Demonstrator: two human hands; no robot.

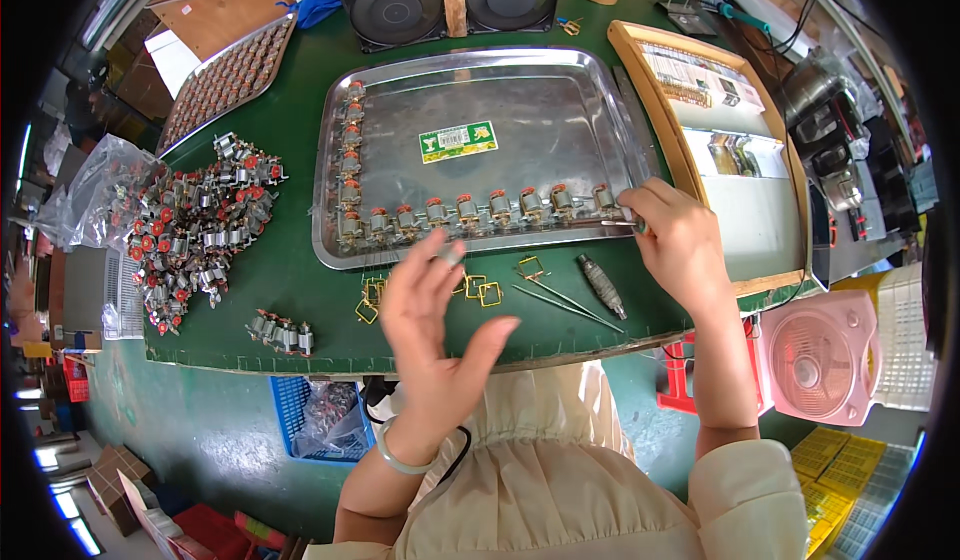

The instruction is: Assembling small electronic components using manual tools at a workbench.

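In a shallow metal tray point(480, 57), several small motors with orange-red ends line the left side and the near edge. My right hand point(680, 235) is at the tray's near right corner, thumb and forefinger closed on a thin metal piece point(615, 223). Its fingertips are beside the last small motor point(603, 198) of the near row; whether they touch it I cannot tell. My left hand point(425, 310) hovers over the table's front edge with fingers apart, partly covering some yellow square wire frames point(489, 294). Tweezers point(570, 305) and a grey knurled handle point(602, 285) lie between my hands.
A heap of small motors point(205, 210) and a plastic bag point(105, 185) are at the left; a short row of motors point(280, 332) is nearer. A wood-framed box point(745, 230) stands right of the tray. Two black speaker-like units point(395, 8) are behind. A pink fan point(815, 360) stands below right.
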